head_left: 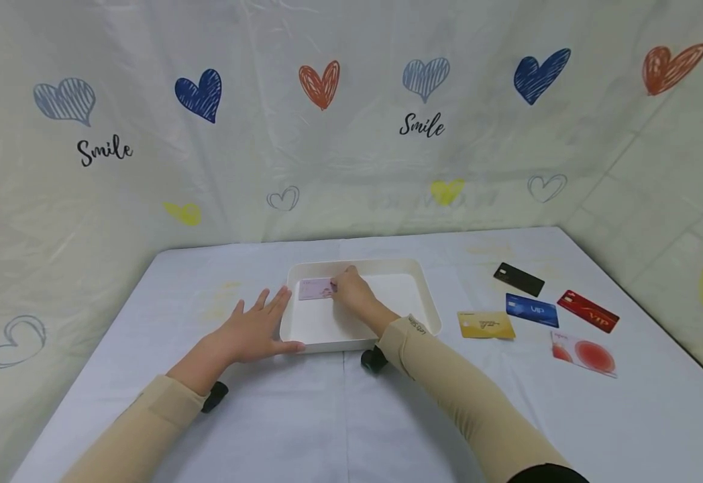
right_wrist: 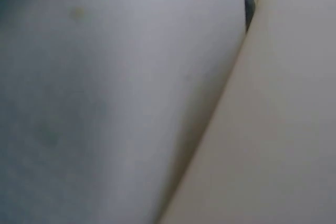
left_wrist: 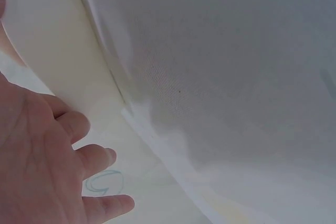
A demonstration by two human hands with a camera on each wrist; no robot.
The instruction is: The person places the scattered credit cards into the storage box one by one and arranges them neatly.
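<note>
A shallow white tray [head_left: 327, 330] lies on the table, with a pale pink card [head_left: 314, 289] flat near its back left corner. My right hand [head_left: 354, 294] reaches into the tray and pinches the card's right end; its fingertips are partly hidden. At the tray's left side my left hand [head_left: 255, 333] rests with fingers spread and the thumb along the front left corner. In the left wrist view the left hand [left_wrist: 37, 156] lies against the tray's wall [left_wrist: 58, 40]. The right wrist view holds only the tray's wall [right_wrist: 273, 129] and blurred white cloth, without the hand.
Right of the tray lie several cards: a gold card [head_left: 485, 325], a black card [head_left: 518, 279], a blue card [head_left: 532, 310], a red card [head_left: 588, 310] and a white card with red circles [head_left: 587, 354]. A white cloth [head_left: 291, 422] covers the table; a printed curtain [head_left: 351, 161] hangs behind.
</note>
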